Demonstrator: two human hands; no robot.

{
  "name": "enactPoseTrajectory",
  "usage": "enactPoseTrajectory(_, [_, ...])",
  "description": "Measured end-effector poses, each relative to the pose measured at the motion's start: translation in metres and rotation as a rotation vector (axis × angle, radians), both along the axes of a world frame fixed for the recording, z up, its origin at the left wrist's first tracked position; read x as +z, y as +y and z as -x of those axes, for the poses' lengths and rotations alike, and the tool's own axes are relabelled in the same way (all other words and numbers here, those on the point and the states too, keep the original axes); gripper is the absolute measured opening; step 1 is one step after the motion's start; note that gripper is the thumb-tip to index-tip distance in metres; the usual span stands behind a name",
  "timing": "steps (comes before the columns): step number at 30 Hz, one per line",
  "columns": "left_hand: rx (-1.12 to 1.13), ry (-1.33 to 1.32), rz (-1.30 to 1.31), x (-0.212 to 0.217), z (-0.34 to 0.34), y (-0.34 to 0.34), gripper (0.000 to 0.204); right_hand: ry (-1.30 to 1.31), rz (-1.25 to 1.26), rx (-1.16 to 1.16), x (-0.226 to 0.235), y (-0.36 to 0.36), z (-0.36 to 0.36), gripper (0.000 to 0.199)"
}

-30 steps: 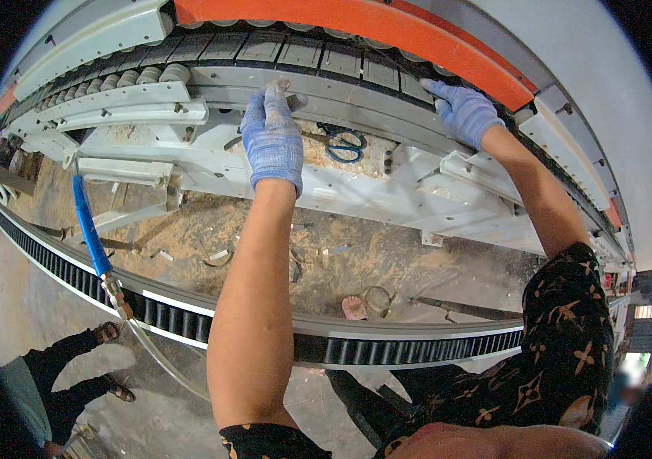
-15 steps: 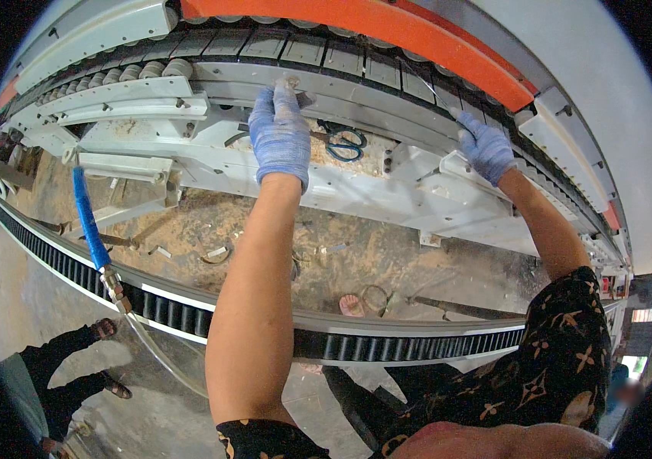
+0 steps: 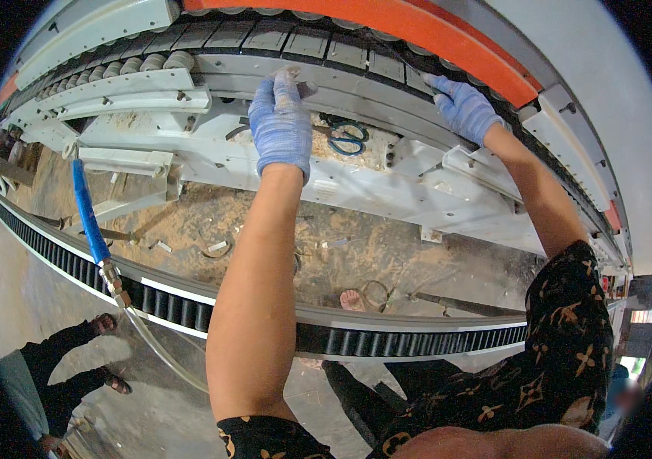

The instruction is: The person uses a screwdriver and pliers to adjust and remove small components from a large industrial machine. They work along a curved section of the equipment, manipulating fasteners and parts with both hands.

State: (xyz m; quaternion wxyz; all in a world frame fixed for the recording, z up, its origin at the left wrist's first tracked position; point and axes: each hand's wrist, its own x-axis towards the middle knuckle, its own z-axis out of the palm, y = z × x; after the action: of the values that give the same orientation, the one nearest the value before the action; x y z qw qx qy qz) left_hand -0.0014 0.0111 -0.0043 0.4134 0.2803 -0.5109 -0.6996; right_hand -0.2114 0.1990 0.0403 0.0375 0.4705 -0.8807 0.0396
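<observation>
My left hand (image 3: 281, 126), in a blue-grey knit glove, presses its closed fingers against the pale metal rail (image 3: 341, 86) beside the slatted conveyor chain (image 3: 307, 44). A small grey piece pokes out by its fingertips, too little of it showing to name. Further right, my right hand (image 3: 463, 109), gloved alike, is curled over the chain's near edge. A thin rod-like tool (image 3: 404, 63) seems to run from its fingers toward the chain; its tip is hard to see. Blue-handled scissors (image 3: 349, 140) lie on the dusty machine ledge below the rail, near my left hand.
An orange guard (image 3: 417, 30) arches over the chain's far side. Behind my forearms curves a rail of black rollers (image 3: 177, 307). A blue air gun (image 3: 89, 210) with a clear hose hangs at left. Another person's legs (image 3: 66, 352) show lower left. Debris litters the floor (image 3: 188, 222).
My right hand has moved left and farther away along the chain, and the thin tool with it. The left hand has stayed nearly in place at the rail.
</observation>
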Motion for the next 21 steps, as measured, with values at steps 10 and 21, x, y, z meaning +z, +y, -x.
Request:
enactPoseTrajectory(10, [-0.012, 0.049, -0.057, -0.003, 0.000, 0.000, 0.029, 0.200, -0.156, -0.045, 0.011, -0.001, -0.006, 0.039])
enactPoseTrajectory(21, [-0.008, 0.028, -0.072, 0.002, -0.004, -0.004, 0.030, 0.307, -0.307, -0.083, 0.011, -0.004, -0.006, 0.041])
